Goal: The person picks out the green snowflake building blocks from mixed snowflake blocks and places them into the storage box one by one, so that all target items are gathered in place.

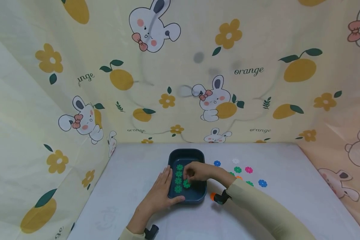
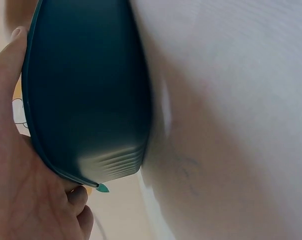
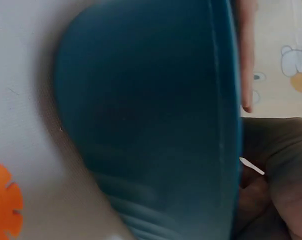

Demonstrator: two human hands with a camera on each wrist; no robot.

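Observation:
A dark blue-green tray point(image 1: 187, 198) stands on the table, with several green flower-shaped discs point(image 1: 178, 180) in a column along its left side. My left hand point(image 1: 160, 188) rests against the tray's near left corner, fingers straight along the left rim and thumb across the near rim. Inside the tray, my right hand point(image 1: 198, 171) has its thumb and fingers bent together in a pinch, fingertips right at another green disc point(image 1: 186, 183). The fingers hide part of that disc. From the right wrist view, the tray's outer wall point(image 3: 156, 110) covers most of the fingertips.
Right of the tray lie loose discs: blue point(image 1: 217, 163), white point(image 1: 235, 161), pink point(image 1: 248, 170), another blue point(image 1: 262, 183) and several green or orange ones, some partly behind the right forearm. An orange disc point(image 1: 213, 196) sits near the right wrist. Patterned cloth point(image 1: 183, 110) walls the table.

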